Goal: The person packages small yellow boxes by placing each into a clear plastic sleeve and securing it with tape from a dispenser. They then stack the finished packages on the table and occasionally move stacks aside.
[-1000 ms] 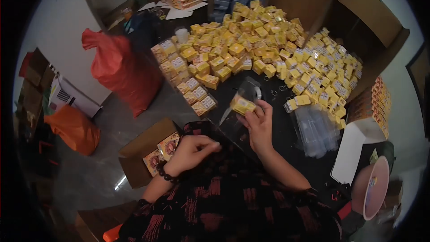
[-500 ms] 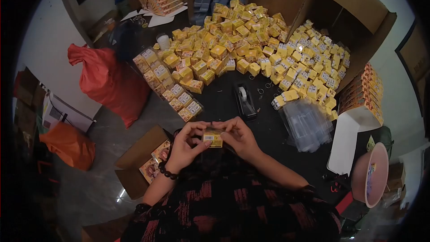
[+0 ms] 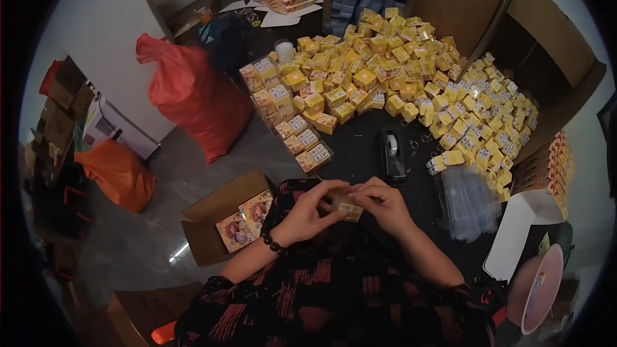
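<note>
Between my two hands is a small yellow box point(image 3: 350, 211) with a pale label, held close to my body at the front of the dark table. My left hand point(image 3: 316, 209) grips its left side, thumb along the near face. At the upper right of the box, the fingers of my right hand point(image 3: 384, 202) are pinched together on its edge. Part of the box is covered by my fingers. Beyond my hands stands a black tape dispenser point(image 3: 392, 157). Left of it, several packed yellow boxes point(image 3: 313, 157) line the table edge.
A heap of yellow boxes point(image 3: 366, 80) covers the back of the table. Flat clear plastic sleeves point(image 3: 472, 205) lie at the right, near a pink basin point(image 3: 535, 292). An open carton point(image 3: 199, 234), a red sack point(image 3: 193, 103) and an orange bag point(image 3: 122, 177) are at the left.
The view has swung left, so the surroundings appear shifted right. Both hands still hold the box, which is now tilted and more covered by my fingers.
</note>
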{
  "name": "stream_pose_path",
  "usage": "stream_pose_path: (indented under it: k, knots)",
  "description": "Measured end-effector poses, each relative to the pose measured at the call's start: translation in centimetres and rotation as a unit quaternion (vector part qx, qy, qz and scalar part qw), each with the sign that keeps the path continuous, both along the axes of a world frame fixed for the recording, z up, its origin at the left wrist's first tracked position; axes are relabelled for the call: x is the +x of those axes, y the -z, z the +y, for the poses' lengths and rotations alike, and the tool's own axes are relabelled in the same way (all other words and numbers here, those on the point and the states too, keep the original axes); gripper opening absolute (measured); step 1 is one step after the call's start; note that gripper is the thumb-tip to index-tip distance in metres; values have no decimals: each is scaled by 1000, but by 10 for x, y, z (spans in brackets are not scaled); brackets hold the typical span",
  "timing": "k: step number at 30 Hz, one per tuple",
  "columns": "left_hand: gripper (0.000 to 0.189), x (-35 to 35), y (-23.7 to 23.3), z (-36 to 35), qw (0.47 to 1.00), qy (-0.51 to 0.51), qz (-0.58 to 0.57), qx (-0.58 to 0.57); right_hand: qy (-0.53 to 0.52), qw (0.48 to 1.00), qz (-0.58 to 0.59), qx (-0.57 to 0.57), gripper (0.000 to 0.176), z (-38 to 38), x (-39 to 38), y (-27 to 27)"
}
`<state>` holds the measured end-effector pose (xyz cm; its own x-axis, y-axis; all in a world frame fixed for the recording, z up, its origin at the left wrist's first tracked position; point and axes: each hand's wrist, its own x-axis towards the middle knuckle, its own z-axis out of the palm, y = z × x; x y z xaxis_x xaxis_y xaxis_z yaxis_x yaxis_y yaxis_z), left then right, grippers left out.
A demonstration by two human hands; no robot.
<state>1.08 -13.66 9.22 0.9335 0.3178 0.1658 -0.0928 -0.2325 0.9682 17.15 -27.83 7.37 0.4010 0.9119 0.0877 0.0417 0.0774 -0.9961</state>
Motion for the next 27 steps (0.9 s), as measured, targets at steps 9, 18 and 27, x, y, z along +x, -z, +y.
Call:
stream_pose_path:
  k: [9,18,27]
  knots:
    - [27,6,52,-2,933,-57,-6,-355,303,816,-487,-77,28,38,154,9]
    - [57,-36,67,51,829,441,289,-187,344,640,-640,-249,42,61,252,46]
    - [69,18,9,17,993,15,113,-19,100,992,27,76,33,-3,58,-52]
